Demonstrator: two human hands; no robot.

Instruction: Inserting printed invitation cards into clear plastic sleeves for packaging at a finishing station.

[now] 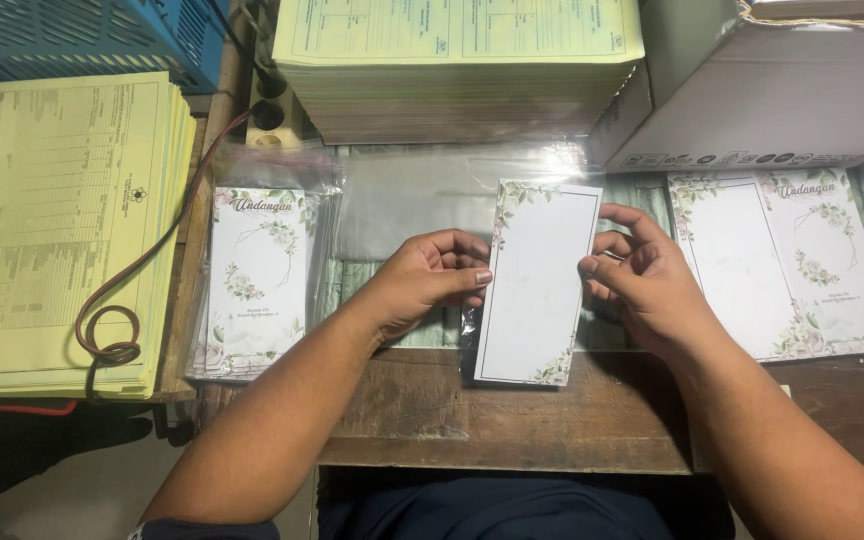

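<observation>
Floral card (pixel 537 285) pinched between left hand (pixel 430 280), right hand (pixel 642 285) — cardboard box (pixel 752 110) behind

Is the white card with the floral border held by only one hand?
No, both hands hold it: the left hand grips the left edge of the floral-bordered card and the right hand grips its right edge.

A single head-worn camera looks steeply down, close over the wooden table (pixel 512 420) before the person.
</observation>
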